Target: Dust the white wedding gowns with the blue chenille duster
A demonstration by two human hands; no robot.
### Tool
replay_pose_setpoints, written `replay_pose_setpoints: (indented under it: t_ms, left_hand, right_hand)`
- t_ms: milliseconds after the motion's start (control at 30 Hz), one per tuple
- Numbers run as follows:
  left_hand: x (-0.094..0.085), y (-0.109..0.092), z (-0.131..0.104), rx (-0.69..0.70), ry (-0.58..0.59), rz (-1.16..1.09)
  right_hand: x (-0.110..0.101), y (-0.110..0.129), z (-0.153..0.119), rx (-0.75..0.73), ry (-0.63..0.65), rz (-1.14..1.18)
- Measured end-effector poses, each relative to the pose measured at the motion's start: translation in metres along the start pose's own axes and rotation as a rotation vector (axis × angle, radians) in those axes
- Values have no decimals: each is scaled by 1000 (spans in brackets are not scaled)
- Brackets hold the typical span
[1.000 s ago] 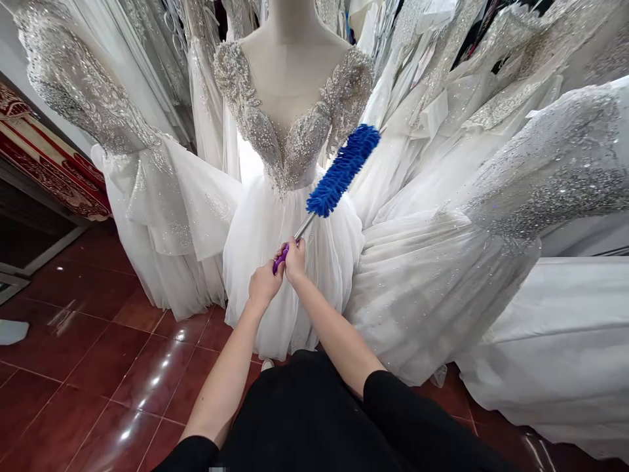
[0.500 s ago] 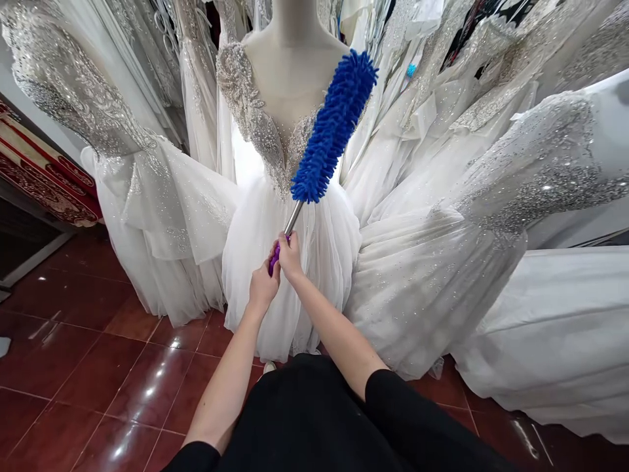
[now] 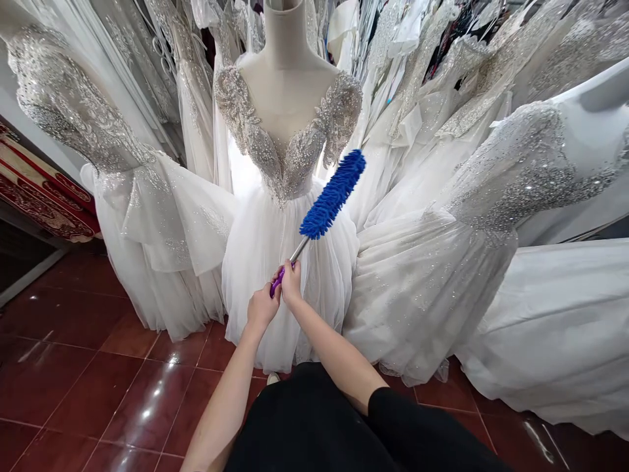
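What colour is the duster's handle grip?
Purple, on the duster handle, clearest in the head view.

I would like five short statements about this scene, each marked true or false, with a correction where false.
1. Both hands hold the duster by its purple handle. True: the left hand and the right hand grip it together.
2. The duster head is red. False: it is blue.
3. The dress in front hangs on a mannequin. True.
4. The floor is grey carpet. False: it is shiny dark red tile.
5. The duster head lies on the floor. False: it is raised, beside the beaded bodice of the dress.
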State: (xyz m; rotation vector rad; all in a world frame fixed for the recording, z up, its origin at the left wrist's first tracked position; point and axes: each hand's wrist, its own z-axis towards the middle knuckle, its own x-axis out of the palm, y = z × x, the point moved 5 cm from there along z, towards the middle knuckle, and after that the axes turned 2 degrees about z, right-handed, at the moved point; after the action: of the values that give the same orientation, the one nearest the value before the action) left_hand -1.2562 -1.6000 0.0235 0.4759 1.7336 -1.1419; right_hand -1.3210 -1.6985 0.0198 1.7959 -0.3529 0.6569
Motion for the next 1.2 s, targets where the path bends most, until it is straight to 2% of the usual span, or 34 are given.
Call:
replay_pose_setpoints:
  t_ms: [100,200,300,400,567,767,867,1067,1200]
  left_hand:
    - [-7,2,-1,87,-18,-31]
    - [-14,6,0,124,-76,-189]
    - [-15,11,0,150,-142,-421]
    - [-11,19,-1,167,-166,-541]
    - [-3,42,-3,151,-133,-504]
    - [6,71,-8,-7,-8,-213]
    - [6,78,-12,-12,30,-182]
    - [-9,73,-10,178,-45,-370]
    - [-14,68,0,226,-141,-597]
  right_hand:
    - [6,7,-12,-94,18,3]
    - [23,18,-17,-163,127,-79]
    - [40,22,-17,-162,229,-183]
    - [47,12,-16,-119,246,-227]
    - [40,-18,-17,-80,193,-217]
    - [27,-51,-20,60,102,-144]
    - [24,-58,-27,74,65,-118]
    - [36,-44,-36,-170,110,-177]
    - [56,-39,-21,-174,188,-291]
